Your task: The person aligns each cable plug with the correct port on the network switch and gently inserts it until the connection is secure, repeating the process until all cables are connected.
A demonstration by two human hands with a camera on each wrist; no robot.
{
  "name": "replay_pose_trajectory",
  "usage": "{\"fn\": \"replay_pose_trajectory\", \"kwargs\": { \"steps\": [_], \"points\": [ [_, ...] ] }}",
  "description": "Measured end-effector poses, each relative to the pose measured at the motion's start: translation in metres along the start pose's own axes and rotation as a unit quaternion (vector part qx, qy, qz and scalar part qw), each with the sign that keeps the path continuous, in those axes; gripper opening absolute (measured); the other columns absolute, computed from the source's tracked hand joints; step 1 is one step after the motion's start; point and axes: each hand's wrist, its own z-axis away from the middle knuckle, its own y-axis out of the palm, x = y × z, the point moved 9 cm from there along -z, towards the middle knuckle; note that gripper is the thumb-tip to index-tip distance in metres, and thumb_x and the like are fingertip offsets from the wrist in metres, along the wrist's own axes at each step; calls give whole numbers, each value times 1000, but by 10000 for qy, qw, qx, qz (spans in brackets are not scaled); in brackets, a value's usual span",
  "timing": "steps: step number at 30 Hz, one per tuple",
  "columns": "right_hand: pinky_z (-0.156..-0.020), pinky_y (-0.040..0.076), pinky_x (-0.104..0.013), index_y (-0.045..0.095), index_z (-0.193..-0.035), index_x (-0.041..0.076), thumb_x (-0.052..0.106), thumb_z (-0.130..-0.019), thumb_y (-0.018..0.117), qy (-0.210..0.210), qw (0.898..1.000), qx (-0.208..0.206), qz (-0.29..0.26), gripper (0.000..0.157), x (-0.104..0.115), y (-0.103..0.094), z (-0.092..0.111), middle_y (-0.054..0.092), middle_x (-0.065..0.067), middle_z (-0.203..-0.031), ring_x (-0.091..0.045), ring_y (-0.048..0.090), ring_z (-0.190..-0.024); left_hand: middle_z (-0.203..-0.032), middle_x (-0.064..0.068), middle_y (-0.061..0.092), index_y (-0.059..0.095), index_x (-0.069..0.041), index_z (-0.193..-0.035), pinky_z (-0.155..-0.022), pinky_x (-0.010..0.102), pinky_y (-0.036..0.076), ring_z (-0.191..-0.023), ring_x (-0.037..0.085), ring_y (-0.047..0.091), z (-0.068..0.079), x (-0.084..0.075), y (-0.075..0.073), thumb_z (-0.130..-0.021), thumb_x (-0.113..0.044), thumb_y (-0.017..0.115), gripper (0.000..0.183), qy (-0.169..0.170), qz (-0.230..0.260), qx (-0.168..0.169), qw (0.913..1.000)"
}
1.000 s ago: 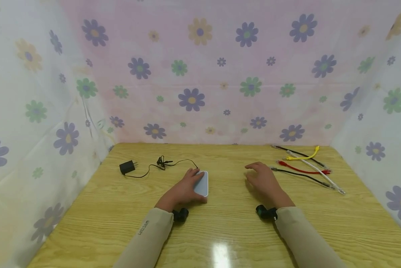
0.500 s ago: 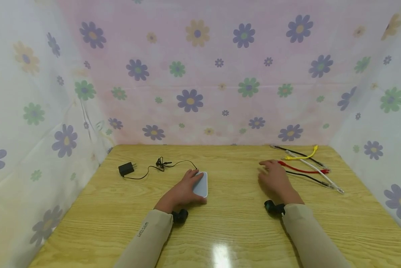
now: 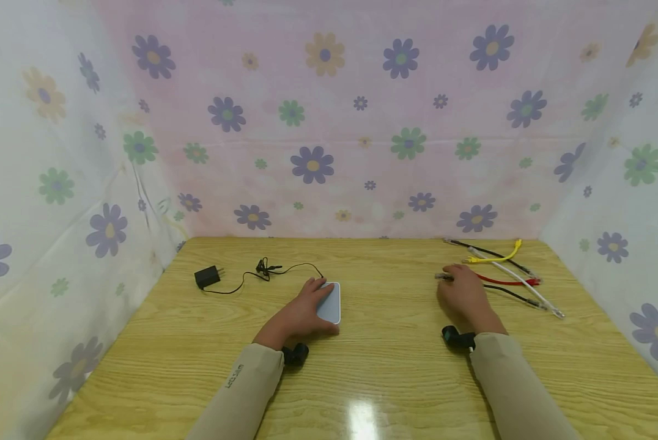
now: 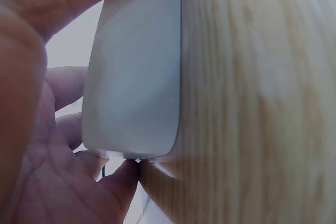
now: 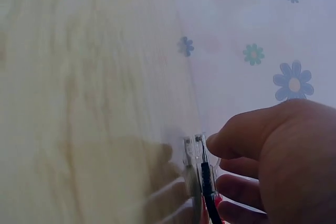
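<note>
My left hand (image 3: 304, 308) grips a flat white box (image 3: 331, 302) with rounded corners, thumb at its near end and fingers at its far end. In the left wrist view the box's smooth face (image 4: 134, 72) shows between thumb and fingers. My right hand (image 3: 465, 294) pinches a black network cable (image 3: 513, 295) just behind its clear plug (image 3: 443, 277), which sticks out left of the fingers. The right wrist view shows the thumb right at the plug (image 5: 198, 142), the other fingers curled behind it.
A black power adapter (image 3: 207, 277) lies at the left; its thin cord (image 3: 243, 282) runs to the box's far end. Behind and right of my right hand lie a yellow cable (image 3: 496, 259), a red cable (image 3: 502, 280), a white cable (image 3: 518, 281) and another black cable (image 3: 485, 248).
My right hand has moved right to the near black network cable and taken hold of it near its left plug. The left hand stays on the white box.
</note>
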Motion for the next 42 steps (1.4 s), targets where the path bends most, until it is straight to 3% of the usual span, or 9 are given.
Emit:
{"fn": "replay_pose_trajectory", "kwargs": {
  "steps": [17,29,42],
  "points": [
    [-91,42,-61,63,-119,-7,10,-95,50,-118,9994,-205,236,33,-1,-5,2,57,-33,-121,-51,53,-111,-163,11,14,29,-16,-154,-106,54,35,-151,35,1,2,-1,-1,-77,-39,81,96,-20,41,-21,10000],
    [-87,46,-57,68,-114,-3,10,-95,55,-62,9997,-19,228,27,1,2,-2,65,-26,-113,-45,59,-105,-163,9,13,30,-18,-154,-103,54,37,-151,34,0,3,-2,-2,-77,-38,81,95,-53,86,-31,9999],
    [-90,45,-55,66,-117,-1,15,-97,57,-223,9987,-58,-454,27,16,11,3,65,-23,-116,-42,59,-109,-163,8,14,30,-20,-154,-104,54,37,-151,34,0,1,3,0,-77,-40,81,95,-20,57,-53,10000]
  ]
}}
